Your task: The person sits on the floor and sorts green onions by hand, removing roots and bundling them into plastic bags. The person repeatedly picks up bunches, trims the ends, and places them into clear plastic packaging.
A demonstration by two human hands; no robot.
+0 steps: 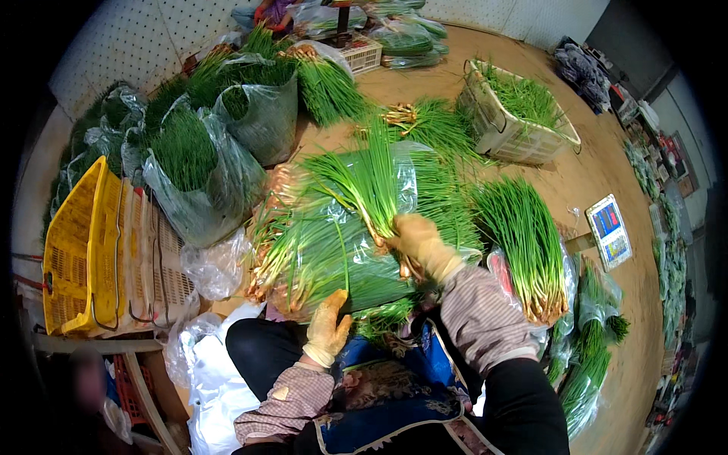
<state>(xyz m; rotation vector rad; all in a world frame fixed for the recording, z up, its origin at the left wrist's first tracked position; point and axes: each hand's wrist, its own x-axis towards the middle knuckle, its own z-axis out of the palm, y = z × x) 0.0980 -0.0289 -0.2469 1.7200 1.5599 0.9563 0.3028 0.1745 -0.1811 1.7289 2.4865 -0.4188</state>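
Head view, looking down at a seated person sorting green onions on a wooden floor. The right hand, in a yellowish glove, is closed around a bunch of green onions near its root end; the leaves fan up and away from the person, over a clear plastic bag filled with more onions lying on their side. The left hand, also gloved, rests with fingers loosely curled at the near edge of that bag, just above the person's lap and a blue apron; whether it grips the plastic cannot be told. To the right of the held bunch lies a loose pile of onions, roots toward the person. At left stand a yellow crate and a pale crate beside it. Upright bags of greens stand beyond. A white basket holds more greens at upper right, and a small scale sits near the right edge.
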